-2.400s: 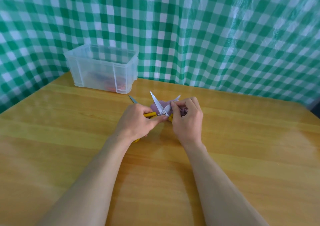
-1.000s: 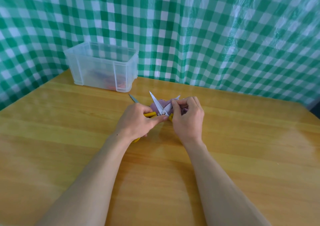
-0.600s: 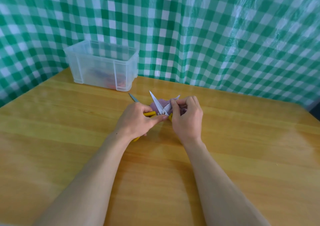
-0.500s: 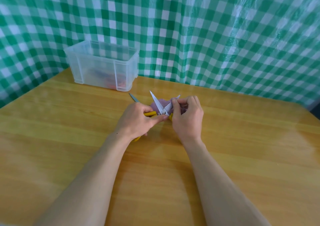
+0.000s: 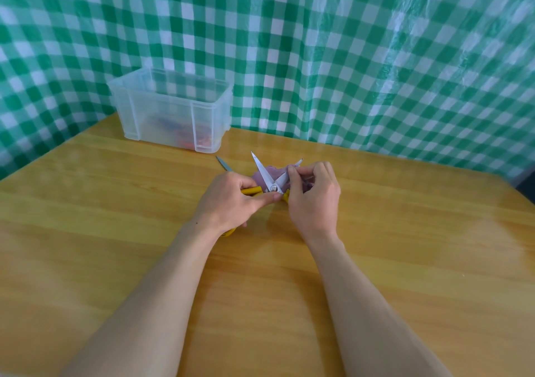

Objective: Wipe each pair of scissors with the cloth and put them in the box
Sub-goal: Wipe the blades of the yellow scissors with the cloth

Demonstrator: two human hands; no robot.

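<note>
so both hands are busy in the middle of the desk (image 5: pixel 405 232), a bit toward the far side. The left hand (image 5: pixel 231 204) has its fingers curled round the yellow handles of the scissors (image 5: pixel 270 180), with the thumb stretched out to just under the pivot screw, and a bit of yellow handle pokes out below the palm too. The blades are spread wide in a V pointing away from the person. The right hand (image 5: pixel 314 201) is pinching the purple cloth (image 5: pixel 275 171) onto the right-side blade. Its thumb and fingertips are bunched round it, so only that blade's tip sticks out past the fingers. The rest of the cloth sits crumpled right behind the blades, touching them

The box (image 5: pixel 162 116) is clear plastic and open at the top. It stands at the far left of the desk, well apart from the hands, close up to the green and white checked sheet (image 5: pixel 318 58) hanging behind. There's something red and blue in the bottom, but it's too blurry through the plastic to say what

There's also a thin grey tip (image 5: pixel 223 164) sticking out from behind the left hand, aimed roughly at the box. It looks like a blade, but the hand hides the rest so I can't tell what it belongs to

Both forearms are bare and come in from the bottom edge
</note>
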